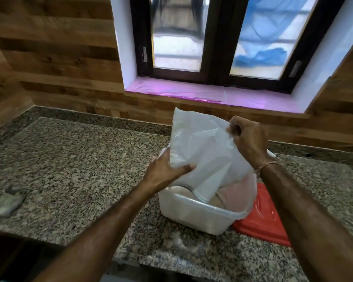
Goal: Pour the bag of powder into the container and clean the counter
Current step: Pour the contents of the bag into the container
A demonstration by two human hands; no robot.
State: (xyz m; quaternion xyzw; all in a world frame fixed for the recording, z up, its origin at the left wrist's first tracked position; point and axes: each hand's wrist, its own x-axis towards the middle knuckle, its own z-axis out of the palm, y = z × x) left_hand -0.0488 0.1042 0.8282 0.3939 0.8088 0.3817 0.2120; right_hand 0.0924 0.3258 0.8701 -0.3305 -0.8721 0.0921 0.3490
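Note:
A translucent white plastic bag (204, 147) is held upside down over a clear rectangular plastic container (202, 216) on the granite counter (80, 169). The bag's mouth hangs inside the container, where pale powder lies. My left hand (167, 171) grips the bag's lower left side. My right hand (247, 139) pinches the bag's upper right corner. A little white powder (179, 243) is spilled on the counter in front of the container.
A red lid (263, 218) lies to the right of the container, partly under it. A crumpled grey-green cloth (5, 202) sits at the counter's left. A wood-panelled wall and a window with a pink-covered sill (202, 94) stand behind.

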